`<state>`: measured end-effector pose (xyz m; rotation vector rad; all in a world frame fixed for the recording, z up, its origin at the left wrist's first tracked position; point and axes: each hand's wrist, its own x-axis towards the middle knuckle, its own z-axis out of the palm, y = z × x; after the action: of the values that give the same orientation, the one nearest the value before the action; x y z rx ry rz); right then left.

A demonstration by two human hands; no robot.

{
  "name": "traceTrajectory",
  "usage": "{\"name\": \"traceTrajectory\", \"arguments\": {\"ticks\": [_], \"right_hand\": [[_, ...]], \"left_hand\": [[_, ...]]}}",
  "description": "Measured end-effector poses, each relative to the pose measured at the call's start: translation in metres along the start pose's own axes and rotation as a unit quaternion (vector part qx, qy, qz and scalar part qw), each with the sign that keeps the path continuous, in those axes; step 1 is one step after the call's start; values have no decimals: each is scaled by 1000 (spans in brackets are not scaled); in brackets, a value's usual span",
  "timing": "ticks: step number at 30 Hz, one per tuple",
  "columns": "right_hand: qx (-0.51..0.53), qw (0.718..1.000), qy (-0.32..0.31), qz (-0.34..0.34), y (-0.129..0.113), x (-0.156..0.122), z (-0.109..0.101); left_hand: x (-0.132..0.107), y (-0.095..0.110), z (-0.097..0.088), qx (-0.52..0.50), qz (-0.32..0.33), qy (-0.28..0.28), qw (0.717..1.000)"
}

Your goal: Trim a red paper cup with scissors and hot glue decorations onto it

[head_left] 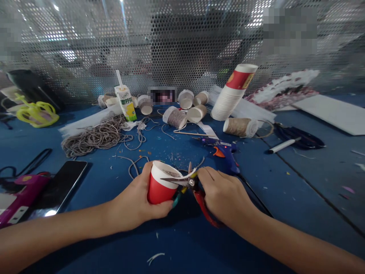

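Note:
My left hand point(137, 201) is wrapped round a red and white paper cup point(161, 188), its mouth tipped toward the right. In my right hand point(222, 190) is a pair of scissors point(191, 183) with red handles. The blades lie across the cup's rim, one over each side of the wall, and a thin white strip of rim curls up beside them. Something yellow and teal shows under the blades near my left thumb; I cannot make out what it is. Grey cord point(134, 167) lies on the table just behind the cup.
A blue glue gun point(225, 150) lies behind my right hand. Further back stand a stack of paper cups point(230, 95) and a drink carton point(125, 102). A heap of cord point(91, 139), a phone point(61, 186) and a magenta glue gun point(25, 194) are at left.

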<state>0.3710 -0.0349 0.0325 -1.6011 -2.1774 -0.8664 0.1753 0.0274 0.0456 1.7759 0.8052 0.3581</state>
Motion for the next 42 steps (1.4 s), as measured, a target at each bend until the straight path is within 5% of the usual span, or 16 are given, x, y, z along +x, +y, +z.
{"name": "traceTrajectory", "arguments": {"ticks": [15, 21, 29, 42], "right_hand": [[23, 1000, -1, -7, -5, -1, -11], [74, 993, -41, 78, 5, 4, -2], [121, 981, -68, 134, 12, 12, 5], [108, 986, -94, 84, 11, 10, 4]], "left_hand": [[-4, 1, 5, 12, 24, 3, 1000], [1, -1, 0, -40, -21, 23, 999], [18, -18, -12, -98, 24, 93, 990], [13, -10, -7, -95, 5, 8, 995]]}}
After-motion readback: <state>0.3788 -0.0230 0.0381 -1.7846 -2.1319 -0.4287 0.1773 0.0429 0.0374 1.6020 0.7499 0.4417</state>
